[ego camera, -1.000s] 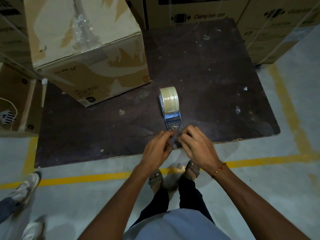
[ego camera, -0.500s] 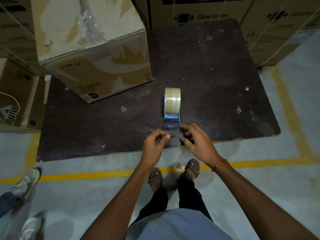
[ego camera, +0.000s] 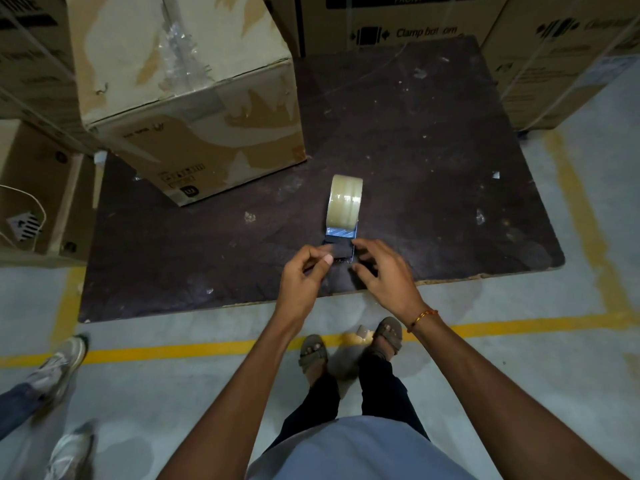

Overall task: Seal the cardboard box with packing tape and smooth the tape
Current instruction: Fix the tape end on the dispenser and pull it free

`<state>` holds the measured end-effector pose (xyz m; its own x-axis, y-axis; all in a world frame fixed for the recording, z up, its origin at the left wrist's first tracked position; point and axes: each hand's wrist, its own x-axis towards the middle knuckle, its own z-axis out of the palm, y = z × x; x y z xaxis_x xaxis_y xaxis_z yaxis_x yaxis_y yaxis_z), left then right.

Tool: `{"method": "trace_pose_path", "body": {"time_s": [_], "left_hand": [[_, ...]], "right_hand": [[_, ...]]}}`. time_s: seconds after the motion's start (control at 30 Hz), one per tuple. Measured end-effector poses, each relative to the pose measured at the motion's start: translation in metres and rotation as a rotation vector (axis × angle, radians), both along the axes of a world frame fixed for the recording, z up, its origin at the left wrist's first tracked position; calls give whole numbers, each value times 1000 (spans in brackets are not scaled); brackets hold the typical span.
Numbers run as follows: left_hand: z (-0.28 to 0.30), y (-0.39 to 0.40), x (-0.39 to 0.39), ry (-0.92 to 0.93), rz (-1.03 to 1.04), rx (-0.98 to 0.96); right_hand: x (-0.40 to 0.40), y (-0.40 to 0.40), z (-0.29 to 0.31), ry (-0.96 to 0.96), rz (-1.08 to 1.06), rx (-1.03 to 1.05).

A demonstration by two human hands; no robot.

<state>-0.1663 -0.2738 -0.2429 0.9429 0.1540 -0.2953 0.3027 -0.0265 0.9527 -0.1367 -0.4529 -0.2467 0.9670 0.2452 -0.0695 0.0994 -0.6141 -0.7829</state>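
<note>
Warehouse floor of grey concrete (ego camera: pixel 519 393), crossed left to right by a yellow painted line (ego camera: pixel 207 349), with a second yellow line (ego camera: pixel 581 220) running away along the right. On the concrete, a large dark board (ego camera: pixel 433 150), scuffed and littered with small scraps of clear tape. At the board's far left, the cardboard box (ego camera: pixel 194 98), tall, torn in patches, with crumpled clear tape along its top seam. Beyond and to both sides, more stacked cartons (ego camera: pixel 398 22), one printed "Clamp bottom".

Near the middle of the board, well apart from the box, a tape dispenser (ego camera: pixel 341 237) standing with its roll of packing tape (ego camera: pixel 344 200) toward the far side. Just at its near end, both hands. Left hand (ego camera: pixel 304 275) curled, thumb and forefinger pinched together at the dispenser's near-left edge; whether on a tape end, cannot tell. Right hand (ego camera: pixel 384 271) spread loosely, fingers arched just beside the dispenser's near-right edge, gripping nothing visible. Orange thread (ego camera: pixel 422 315) round the right wrist.

Sandalled feet (ego camera: pixel 349 344) on the yellow line. At the near left, another person's pale sneakers (ego camera: pixel 59 368).
</note>
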Motion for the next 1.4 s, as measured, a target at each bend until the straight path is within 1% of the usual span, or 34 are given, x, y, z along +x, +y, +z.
{"method": "trace_pose_path", "body": {"time_s": [0.07, 0.2, 0.3, 0.4, 0.63, 0.67, 0.77, 0.83, 0.9, 1.0, 1.07, 1.27, 1.4], "left_hand": [[-3, 3, -4, 3, -26, 15], [-6, 11, -10, 6, -135, 79], [-11, 17, -10, 8, -196, 129], [-10, 19, -10, 47, -180, 100], [-7, 23, -11, 49, -205, 76], [-5, 24, -11, 50, -188, 62], [1, 29, -11, 78, -39, -20], [0, 34, -10, 78, -33, -5], [-1, 35, -12, 74, -131, 37], [2, 23, -16, 124, -229, -15], [4, 16, -17, 134, -213, -57], [2, 9, -16, 139, -123, -103], [2, 8, -20, 168, -72, -158]], "right_hand": [[-2, 1, 2, 24, -42, 65], [-14, 1, 8, 159, -100, 280], [-21, 2, 8, 200, -103, 333], [-23, 6, 7, 214, -143, 364], [-28, 6, 1, 324, -213, 455], [-30, 5, 0, 341, -220, 469], [-33, 2, -1, 393, -247, 510], [-34, 0, -1, 403, -253, 519], [-33, -1, 1, 397, -249, 519], [-31, -1, 5, 394, -249, 520], [-29, 0, 6, 373, -238, 494], [-28, 1, 8, 325, -194, 367], [-31, 1, 12, 346, -211, 405]]}}
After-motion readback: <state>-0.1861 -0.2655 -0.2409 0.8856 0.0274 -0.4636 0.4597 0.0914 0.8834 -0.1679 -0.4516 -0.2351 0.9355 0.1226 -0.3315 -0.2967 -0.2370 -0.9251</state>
